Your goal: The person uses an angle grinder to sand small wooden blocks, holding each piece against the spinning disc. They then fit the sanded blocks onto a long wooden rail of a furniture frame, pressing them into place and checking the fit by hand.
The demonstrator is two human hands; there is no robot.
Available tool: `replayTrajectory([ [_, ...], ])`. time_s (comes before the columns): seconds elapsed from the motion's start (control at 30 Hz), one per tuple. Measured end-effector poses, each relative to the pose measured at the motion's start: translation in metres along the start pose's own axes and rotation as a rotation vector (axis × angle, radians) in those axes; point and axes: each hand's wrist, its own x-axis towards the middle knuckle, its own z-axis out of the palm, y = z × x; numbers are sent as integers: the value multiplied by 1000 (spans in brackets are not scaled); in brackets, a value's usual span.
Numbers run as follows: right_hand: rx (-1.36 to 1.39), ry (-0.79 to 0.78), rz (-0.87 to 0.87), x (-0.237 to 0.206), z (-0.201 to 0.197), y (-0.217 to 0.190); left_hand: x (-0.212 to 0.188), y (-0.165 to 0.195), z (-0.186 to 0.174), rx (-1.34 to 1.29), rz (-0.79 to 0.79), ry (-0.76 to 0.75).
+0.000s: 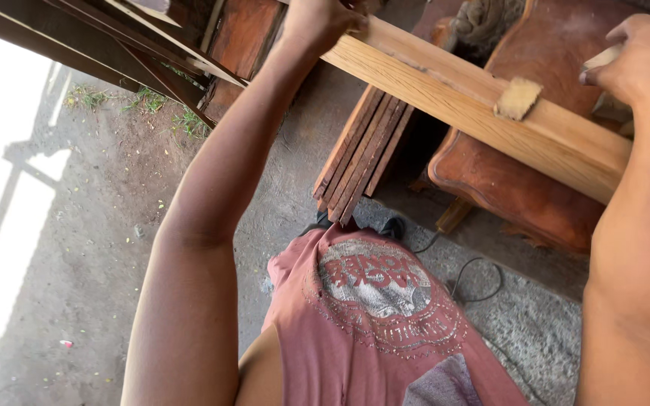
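Grey concrete floor [505, 331] spreads below, with stacked boards [362, 154] leaning at 12 o'clock. Across them a pale wooden beam [490, 113] runs its long axis from 11 o'clock down to 3 o'clock. Left hand [317, 22] has its grip wrapped over the beam's upper end. Right hand [645, 60] curls at the lower end; whether its grip pinches anything I cannot tell. Sandpaper piece [518, 98] lies on the beam.

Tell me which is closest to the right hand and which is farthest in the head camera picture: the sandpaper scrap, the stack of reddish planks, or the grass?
From the right hand:
1. Sandpaper scrap, lying on the pale wooden beam just beside the hand.
2. Stack of reddish planks, leaning under the beam's middle.
3. Grass, far left on the dirt ground.
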Motion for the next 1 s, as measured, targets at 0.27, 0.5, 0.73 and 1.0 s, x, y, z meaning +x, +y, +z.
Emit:
replayTrajectory([
  [0.27, -159, -460, 163, 28, 8, -1, 7, -15, -13, -25, -247, -46],
  [0.5, 10, -102, 36, 38, -9, -3, -12, -8, -18, -127, -38, 4],
  [0.73, 126, 108, -137, 2, -48, -44, 3, -6, -10, 132, -143, -57],
  [1.0, 227, 247, -302, -38, -111, -122, 13, -22, 1, 298, 35, -106],
])
